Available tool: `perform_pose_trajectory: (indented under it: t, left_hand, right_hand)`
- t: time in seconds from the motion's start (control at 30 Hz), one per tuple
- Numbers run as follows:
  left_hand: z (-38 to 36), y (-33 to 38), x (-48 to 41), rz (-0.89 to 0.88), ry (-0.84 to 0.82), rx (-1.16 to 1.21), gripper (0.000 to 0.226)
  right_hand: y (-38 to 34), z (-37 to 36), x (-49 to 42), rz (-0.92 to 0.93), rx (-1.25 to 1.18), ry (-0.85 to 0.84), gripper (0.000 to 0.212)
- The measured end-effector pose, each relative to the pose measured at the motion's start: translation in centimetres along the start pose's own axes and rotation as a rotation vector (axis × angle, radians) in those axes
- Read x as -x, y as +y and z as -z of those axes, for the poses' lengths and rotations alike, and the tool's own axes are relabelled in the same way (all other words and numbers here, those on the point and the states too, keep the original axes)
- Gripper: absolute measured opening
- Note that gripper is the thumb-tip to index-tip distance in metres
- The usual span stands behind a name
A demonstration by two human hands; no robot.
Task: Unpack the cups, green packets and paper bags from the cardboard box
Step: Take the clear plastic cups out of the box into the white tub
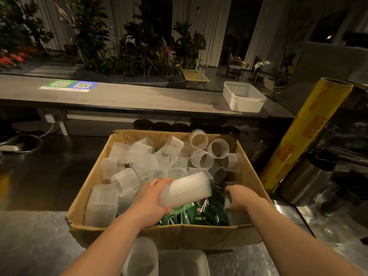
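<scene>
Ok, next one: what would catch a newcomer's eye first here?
The open cardboard box at centre, heaped with translucent ribbed cups, stands out first. Over its near edge the left hand grips a stack of cups above the green packets, while the right hand reaches into the near right corner. A tall yellow roll stands at the right.

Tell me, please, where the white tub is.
The white tub sits upper right in the head view, on the long counter beyond the cardboard box.
</scene>
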State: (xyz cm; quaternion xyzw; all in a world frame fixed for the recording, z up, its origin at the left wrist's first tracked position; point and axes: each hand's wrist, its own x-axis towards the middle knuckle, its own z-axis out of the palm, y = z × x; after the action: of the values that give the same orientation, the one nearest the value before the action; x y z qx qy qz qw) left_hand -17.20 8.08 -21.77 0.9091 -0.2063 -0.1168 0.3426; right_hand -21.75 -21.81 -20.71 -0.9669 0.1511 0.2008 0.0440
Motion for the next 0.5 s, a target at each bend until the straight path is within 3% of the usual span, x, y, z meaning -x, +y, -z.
perform_pose_trajectory:
  t: [0.1,0.2,0.27,0.37,0.5]
  left_hand:
    - [0.1,0.2,0.0,-0.002,0.002,0.001,0.086]
    - [0.1,-0.1,-0.1,0.002,-0.003,-0.013,0.086]
    - [0.2,-0.1,-0.1,-0.004,-0.003,-0.011,0.086]
    - [0.2,0.1,0.0,-0.026,-0.012,0.012,0.086]
    - [0.2,0.0,0.0,-0.061,-0.005,0.050,0.085]
  right_hand:
    - [0.6,0.6,-0.3,-0.002,-0.304,0.124,0.057]
    - [0.5,1.0,-0.2,-0.081,-0.795,0.286,0.032]
    - [0.2,1.3,0.0,-0.118,-1.108,0.298,0.024]
    - [0.0,2.0,0.9,-0.130,-1.458,0.158,0.012]
    - [0.5,1.4,1.1,0.058,-1.706,-0.143,0.029]
